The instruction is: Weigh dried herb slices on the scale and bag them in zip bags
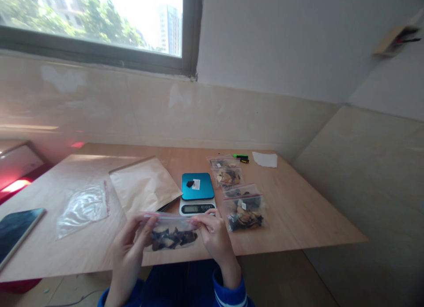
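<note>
A clear zip-lock bag (174, 238) with dark and pale dried pieces inside is held up over the table's front edge. My left hand (132, 240) pinches its top left corner, and my right hand (213, 232) pinches the top right end of the zip strip. Just behind the bag sits a kitchen scale (198, 194) with a blue platform; a small dark piece (190, 183) and a white label lie on it. The scale's display is too small to read. To its right, filled zip-lock bags (243, 210) of dried pieces lie on the table.
Brown paper bags (145, 183) lie left of the scale, with an empty plastic bag (84, 205) beyond. A tablet (18, 229) rests at the left edge. Farther back are green and black pens (241, 157) and a white paper (265, 159) on the wooden table (298, 214).
</note>
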The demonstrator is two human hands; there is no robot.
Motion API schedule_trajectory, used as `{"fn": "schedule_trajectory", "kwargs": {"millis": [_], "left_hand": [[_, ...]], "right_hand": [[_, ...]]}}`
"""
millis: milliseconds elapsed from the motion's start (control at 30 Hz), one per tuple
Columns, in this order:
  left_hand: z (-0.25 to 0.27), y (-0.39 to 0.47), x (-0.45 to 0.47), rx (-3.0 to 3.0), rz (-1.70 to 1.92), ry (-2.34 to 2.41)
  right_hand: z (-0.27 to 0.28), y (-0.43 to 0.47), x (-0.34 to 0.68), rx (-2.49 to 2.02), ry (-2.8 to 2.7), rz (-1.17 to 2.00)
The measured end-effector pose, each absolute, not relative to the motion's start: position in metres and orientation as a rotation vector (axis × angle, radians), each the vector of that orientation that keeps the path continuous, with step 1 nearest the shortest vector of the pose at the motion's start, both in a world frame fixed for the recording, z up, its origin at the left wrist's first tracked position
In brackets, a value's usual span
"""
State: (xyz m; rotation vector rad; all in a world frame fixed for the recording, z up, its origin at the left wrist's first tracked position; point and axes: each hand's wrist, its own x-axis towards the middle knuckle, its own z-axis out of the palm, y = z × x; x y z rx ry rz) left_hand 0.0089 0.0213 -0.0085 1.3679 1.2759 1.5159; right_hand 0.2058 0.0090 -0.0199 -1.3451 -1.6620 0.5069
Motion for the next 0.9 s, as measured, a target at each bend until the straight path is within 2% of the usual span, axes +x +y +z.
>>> {"fn": "schedule_trajectory", "kwargs": {"millis": [467,667,900], "left_hand": [[-0.012,0.023,-0.001,1.219,1.637,1.323],[-0.013,0.02,0.0,1.278,1.671,1.352],[-0.009,0.029,-0.016,1.453,1.372,1.44]], "right_hand": [[-0.01,0.003,0.215,-1.288,-1.557,0.701],[-0.004,-0.002,0.217,-1.09,-1.381,0.822],[-0.007,-0.016,0.276,-1.35,-1.032,0.5]]}}
